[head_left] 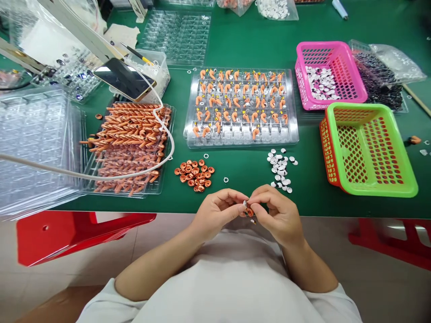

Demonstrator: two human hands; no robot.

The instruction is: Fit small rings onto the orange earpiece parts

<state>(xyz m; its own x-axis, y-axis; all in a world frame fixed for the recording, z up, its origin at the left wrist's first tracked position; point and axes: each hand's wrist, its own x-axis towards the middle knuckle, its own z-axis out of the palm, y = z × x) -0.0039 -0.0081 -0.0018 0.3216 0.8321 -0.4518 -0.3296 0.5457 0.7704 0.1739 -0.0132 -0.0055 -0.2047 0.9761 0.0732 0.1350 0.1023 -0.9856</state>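
Both hands meet at the near edge of the green tabletop (pixel 235 161). The left hand (pixel 218 211) and right hand (pixel 279 213) pinch a small copper-coloured part (pixel 249 211) between thumbs and fingers. The fingertips cover much of it, so its full shape cannot be made out. A tiny pale piece (pixel 253 221) shows just below; whether it is attached cannot be told.

Directions are taken from the held part:

- 12 o'clock: clear compartment tray (pixel 239 133), carrying rows of curved orange pieces (pixel 235 116). Their yellow ends are too small to read in detail.
- 10 o'clock: loose copper-coloured cups (pixel 195 171); farther out, stacked copper-coloured stems (pixel 129 123), partly crossed by a white cable (pixel 144 172) that runs out of view at left.
- 1 o'clock: white discs (pixel 281 172), some overlapping; farther out, a pink basket (pixel 332 104) containing more discs.
- 2 o'clock: green basket (pixel 380 193) nested in a red-orange basket (pixel 329 157), which is largely hidden.

Plastic bags (pixel 276 9) at 12 o'clock are cut off by the upper border.
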